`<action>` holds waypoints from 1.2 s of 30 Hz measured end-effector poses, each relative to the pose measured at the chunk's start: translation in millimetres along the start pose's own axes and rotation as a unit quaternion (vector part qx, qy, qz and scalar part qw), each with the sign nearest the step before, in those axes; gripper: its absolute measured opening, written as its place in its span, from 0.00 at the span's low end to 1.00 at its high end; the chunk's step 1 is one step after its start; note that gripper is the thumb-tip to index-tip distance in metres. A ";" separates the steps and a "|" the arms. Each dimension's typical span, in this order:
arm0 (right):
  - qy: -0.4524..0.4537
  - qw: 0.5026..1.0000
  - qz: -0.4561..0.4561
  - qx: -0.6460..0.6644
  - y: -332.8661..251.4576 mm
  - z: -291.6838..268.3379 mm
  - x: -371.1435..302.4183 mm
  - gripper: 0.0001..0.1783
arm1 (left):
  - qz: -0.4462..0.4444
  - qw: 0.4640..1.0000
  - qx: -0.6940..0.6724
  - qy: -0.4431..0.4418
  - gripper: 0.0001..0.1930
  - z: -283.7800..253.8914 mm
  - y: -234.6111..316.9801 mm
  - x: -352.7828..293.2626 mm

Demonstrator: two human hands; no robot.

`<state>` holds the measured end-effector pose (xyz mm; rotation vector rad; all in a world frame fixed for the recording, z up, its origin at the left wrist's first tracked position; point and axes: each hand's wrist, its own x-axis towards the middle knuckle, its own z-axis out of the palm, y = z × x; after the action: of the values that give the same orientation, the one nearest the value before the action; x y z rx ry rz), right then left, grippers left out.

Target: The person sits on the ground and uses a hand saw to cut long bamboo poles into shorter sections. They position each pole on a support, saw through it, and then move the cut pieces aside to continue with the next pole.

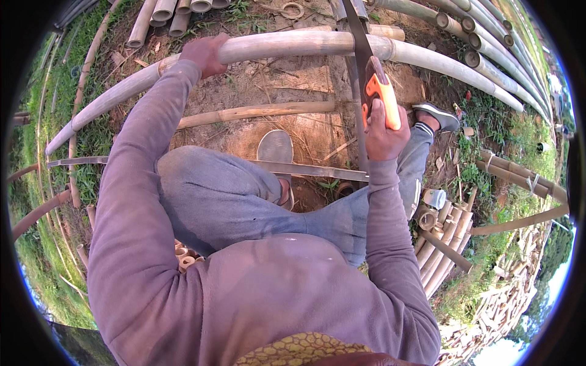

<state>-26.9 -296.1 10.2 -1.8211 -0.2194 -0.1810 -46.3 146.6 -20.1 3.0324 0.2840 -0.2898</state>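
A long pale bamboo pole point(287, 46) lies across in front of me, bowed by the lens. My left hand point(206, 55) is wrapped over it, left of the middle. In my right hand point(386, 133) is the orange handle of a hand saw point(360, 38), fingers closed round the grip. The saw's dark blade crosses the pole right of the middle, pointing away from me. I cannot tell how deep the blade sits in the bamboo.
Several cut bamboo poles point(488, 36) are stacked at far right, with more ends point(163, 11) at far left. A thinner pole point(256, 112) and a flat strip point(311, 169) lie nearer my legs. Short bamboo pieces point(448, 247) and a white container point(434, 198) are by my right side.
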 end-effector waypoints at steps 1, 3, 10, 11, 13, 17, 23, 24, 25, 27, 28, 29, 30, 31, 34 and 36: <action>-0.005 1.000 -0.001 0.016 -4.3 11.5 19.5 0.08 | 0.000 1.000 -0.003 -0.007 0.35 -3.8 -1.7 2.9; -0.003 1.000 0.011 0.023 -8.7 14.3 6.8 0.09 | -0.001 0.999 -0.019 -0.027 0.35 -4.7 -2.6 1.4; 0.004 0.998 -0.003 -0.066 -13.6 -87.5 -159.8 0.14 | -0.005 1.000 0.012 -0.011 0.33 -3.3 -5.0 -8.5; 0.011 0.999 0.009 -0.033 -14.3 -85.4 -157.8 0.13 | 0.003 1.000 0.008 -0.006 0.33 -3.7 -2.5 -9.6; 0.018 0.999 0.026 0.039 -17.1 -72.8 -142.2 0.11 | 0.004 1.000 0.004 0.007 0.33 -4.4 -5.6 -8.6; -0.001 1.000 0.006 -0.004 -6.7 9.2 8.0 0.09 | 0.013 1.000 -0.003 0.028 0.33 10.4 -3.7 -2.8; 0.009 0.999 -0.032 -0.029 16.1 -8.6 -45.4 0.09 | 0.010 1.000 0.016 0.022 0.34 1.9 -12.1 -3.5; 0.002 0.999 -0.027 -0.026 12.3 -26.2 -76.1 0.09 | 0.011 1.000 0.022 0.019 0.34 8.4 -14.0 -6.7; -0.004 1.000 -0.021 -0.023 9.7 -44.3 -107.0 0.10 | 0.003 1.000 0.018 0.004 0.34 12.8 -8.9 -14.4; -0.001 1.000 -0.009 0.003 1.4 -65.1 -146.2 0.11 | -0.010 1.000 0.018 -0.007 0.34 -1.5 -2.0 -13.7; 0.006 1.000 -0.002 0.029 -1.2 -65.4 -151.2 0.11 | -0.009 1.000 0.016 -0.008 0.34 2.2 -3.8 -11.7; 0.011 0.998 0.004 0.054 -1.4 -64.7 -152.4 0.12 | -0.009 1.000 0.014 -0.009 0.33 8.3 -7.4 -8.7; 0.006 0.998 -0.005 0.059 5.4 -49.0 -122.8 0.11 | -0.004 1.000 0.016 -0.005 0.33 7.9 -8.7 -3.9; -0.002 0.998 -0.014 0.060 9.9 -32.2 -91.3 0.11 | -0.010 1.000 0.010 0.001 0.33 8.6 -6.6 -2.3; 0.003 0.996 -0.073 -0.043 8.2 20.2 7.9 0.10 | 0.000 1.000 0.004 0.020 0.33 -1.8 0.1 0.0; 0.012 0.997 -0.073 -0.008 19.5 21.9 9.1 0.10 | 0.024 0.999 -0.011 0.026 0.32 2.2 -7.0 -1.3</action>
<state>-13.1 -279.3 -11.5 -1.8177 -0.3349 -0.3087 -49.3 153.0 -22.4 3.0241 0.2164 -0.2039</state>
